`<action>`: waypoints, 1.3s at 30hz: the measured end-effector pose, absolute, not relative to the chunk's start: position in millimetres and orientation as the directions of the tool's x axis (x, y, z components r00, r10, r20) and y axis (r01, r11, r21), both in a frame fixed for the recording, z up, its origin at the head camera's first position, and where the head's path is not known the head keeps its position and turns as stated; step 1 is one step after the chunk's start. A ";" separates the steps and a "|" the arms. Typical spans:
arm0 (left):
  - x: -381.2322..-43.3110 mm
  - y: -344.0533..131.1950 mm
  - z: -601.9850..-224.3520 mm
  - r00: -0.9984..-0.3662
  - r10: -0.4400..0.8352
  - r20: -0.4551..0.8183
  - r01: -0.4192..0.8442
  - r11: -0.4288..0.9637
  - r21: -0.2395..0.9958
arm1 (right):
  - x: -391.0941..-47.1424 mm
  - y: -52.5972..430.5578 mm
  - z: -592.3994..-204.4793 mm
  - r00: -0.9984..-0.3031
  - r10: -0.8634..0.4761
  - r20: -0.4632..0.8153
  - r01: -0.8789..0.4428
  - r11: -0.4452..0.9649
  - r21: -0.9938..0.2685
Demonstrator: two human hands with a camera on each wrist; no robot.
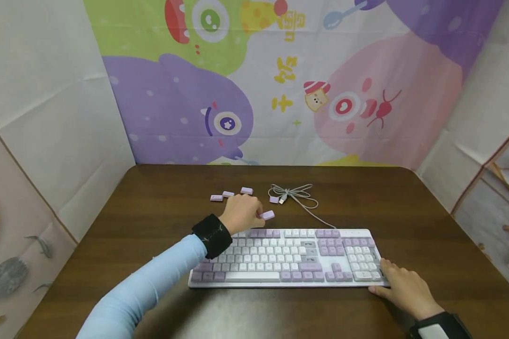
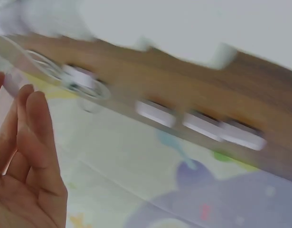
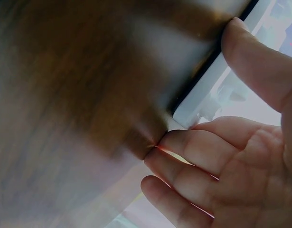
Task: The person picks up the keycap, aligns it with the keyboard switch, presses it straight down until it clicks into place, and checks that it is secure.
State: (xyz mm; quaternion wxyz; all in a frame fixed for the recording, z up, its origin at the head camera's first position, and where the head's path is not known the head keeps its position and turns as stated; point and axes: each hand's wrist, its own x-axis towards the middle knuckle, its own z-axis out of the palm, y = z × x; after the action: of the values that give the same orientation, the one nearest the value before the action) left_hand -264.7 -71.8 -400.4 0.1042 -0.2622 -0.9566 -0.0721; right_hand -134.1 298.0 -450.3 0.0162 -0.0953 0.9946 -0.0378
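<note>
A white keyboard (image 1: 254,277) with white, purple and grey keycaps lies on the wooden table. Over its back edge, my left hand (image 1: 242,213) pinches a pale purple keycap (image 1: 267,215) between thumb and fingertips. In the left wrist view this keycap (image 2: 13,83) shows blurred at the fingertips. My right hand (image 1: 409,287) rests at the keyboard's right end, its thumb by the front edge and its fingers along the side. The right wrist view shows the thumb and index finger on either side of the keyboard corner (image 3: 186,111), the other fingers loosely extended.
Three loose purple keycaps (image 1: 216,197) lie behind the left hand. Another purple keycap (image 1: 274,199) sits beside the coiled grey cable (image 1: 299,193) with its USB plug, behind the keyboard. A cartoon-printed cloth (image 1: 280,132) hangs at the table's back edge.
</note>
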 end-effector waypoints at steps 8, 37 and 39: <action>-240.5 -32.8 -395.4 -0.817 0.558 0.146 0.576 0.807 0.132 | -133.9 297.0 -450.4 -0.983 -0.180 -0.025 -0.177 0.981 -0.084; -204.0 26.0 -421.8 -0.660 0.713 0.235 0.700 0.698 -0.150 | -134.6 196.1 -437.1 -0.799 -0.578 0.166 -0.599 0.790 -0.131; -203.8 24.9 -423.2 -0.653 0.717 0.245 0.704 0.693 -0.154 | -135.7 196.1 -439.0 -0.795 -0.584 0.162 -0.605 0.784 -0.140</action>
State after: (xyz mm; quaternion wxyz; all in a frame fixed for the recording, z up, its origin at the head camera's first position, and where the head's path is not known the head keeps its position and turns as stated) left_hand -203.8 24.9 -423.2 0.1444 -0.3910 -0.9087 0.0228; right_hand -135.7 196.1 -439.0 -0.0549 -0.3153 0.9429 -0.0927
